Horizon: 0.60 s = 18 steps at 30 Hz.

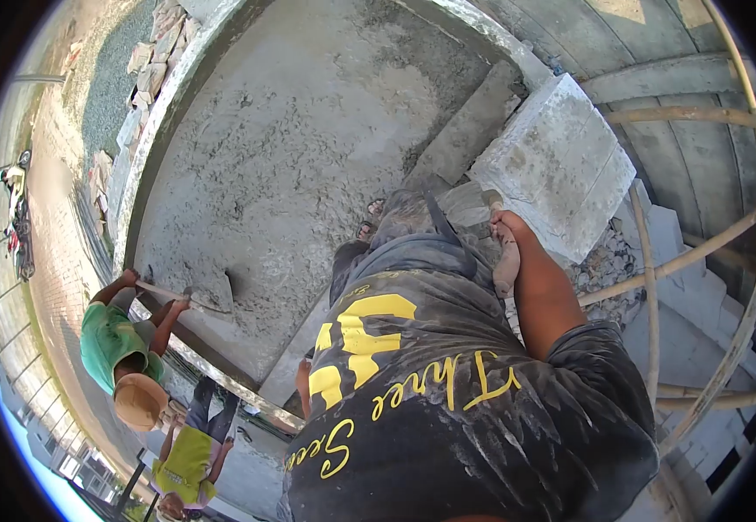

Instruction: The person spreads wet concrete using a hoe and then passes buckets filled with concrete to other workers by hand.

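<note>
The right hand point(514, 228) is closed around the dusty handle point(507, 265) of a trowel-like tool, fingers wrapped over its far part, while the left hand point(303, 378) is mostly hidden beside the black shirt point(500, 409), only a strip of skin showing, so I cannot tell whether it holds anything. The tool is to the right of the wearer's waist, just left of a pale block point(556, 161). Its handle runs nearly straight away from the wearer, the thick butt pointing back toward the body and the far end leaning slightly left. Beyond the fist comes a short neck, and a grey blade point(465, 204) appears to spread leftward from it; whether the blade touches anything below is unclear. Farther ahead, a flat grey slab point(465, 126) lies slantwise along the edge of a walled bed of wet, rough mortar point(308, 130). At the left wall, a co-worker in a green shirt point(110, 344) holds a long-handled tool point(208, 287) reaching over the mortar, and another person in a yellow vest point(182, 465) is nearby. Thin poles point(687, 258) cross at the right.
</note>
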Motion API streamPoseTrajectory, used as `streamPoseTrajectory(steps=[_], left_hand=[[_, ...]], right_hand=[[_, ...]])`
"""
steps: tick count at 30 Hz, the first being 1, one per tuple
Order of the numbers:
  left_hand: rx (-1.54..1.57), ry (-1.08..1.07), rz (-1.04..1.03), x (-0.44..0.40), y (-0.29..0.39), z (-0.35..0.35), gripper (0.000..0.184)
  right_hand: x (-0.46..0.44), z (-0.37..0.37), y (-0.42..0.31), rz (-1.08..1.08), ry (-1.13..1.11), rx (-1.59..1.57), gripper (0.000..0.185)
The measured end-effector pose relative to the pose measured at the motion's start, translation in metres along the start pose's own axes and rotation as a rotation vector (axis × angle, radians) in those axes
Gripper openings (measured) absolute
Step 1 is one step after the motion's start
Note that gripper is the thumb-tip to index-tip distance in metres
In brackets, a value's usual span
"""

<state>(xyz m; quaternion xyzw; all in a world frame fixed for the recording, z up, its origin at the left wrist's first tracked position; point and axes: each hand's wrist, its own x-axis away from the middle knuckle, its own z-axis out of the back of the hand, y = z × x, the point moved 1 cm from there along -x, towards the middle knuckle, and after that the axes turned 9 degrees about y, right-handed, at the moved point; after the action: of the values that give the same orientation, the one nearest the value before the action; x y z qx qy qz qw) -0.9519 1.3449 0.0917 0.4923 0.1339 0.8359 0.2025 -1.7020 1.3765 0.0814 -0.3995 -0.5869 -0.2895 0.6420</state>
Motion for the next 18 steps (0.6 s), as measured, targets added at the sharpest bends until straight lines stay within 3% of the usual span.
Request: streamPoseTrajectory(steps=[3,6,7,11,14,16,18], left_hand=[[-0.084,-0.023,-0.119,-0.038,0.039,0.012,0.041],[-0.162,0.008,0.154,-0.01,0.13,0.001,0.05],[0.014,-0.172,0.091,-0.057,0.118,0.008,0.048],[-0.105,-0.016,-0.045,-0.029,0.213,-0.016,0.033],[-0.172,-0.01,-0.156,-0.037,0.245,-0.027,0.032],[-0.142,-0.051,-0.156,-0.043,0.259,-0.033,0.028],[-0.271,-0.147,-0.308,-0.029,0.272,-0.04,0.026]], right_hand=[[0.013,0.018,0.021,0.032,-0.006,0.139,0.004],[0.023,0.039,0.029,0.017,-0.012,0.179,0.003],[0.047,0.039,0.023,0.031,0.017,0.171,0.004],[0.098,0.063,0.004,0.007,0.13,0.051,0.006],[0.14,0.075,-0.007,0.149,0.196,0.046,0.007],[0.156,0.076,-0.016,0.146,0.216,-0.205,0.008],[0.148,0.089,-0.027,0.205,0.178,-0.318,0.008]])
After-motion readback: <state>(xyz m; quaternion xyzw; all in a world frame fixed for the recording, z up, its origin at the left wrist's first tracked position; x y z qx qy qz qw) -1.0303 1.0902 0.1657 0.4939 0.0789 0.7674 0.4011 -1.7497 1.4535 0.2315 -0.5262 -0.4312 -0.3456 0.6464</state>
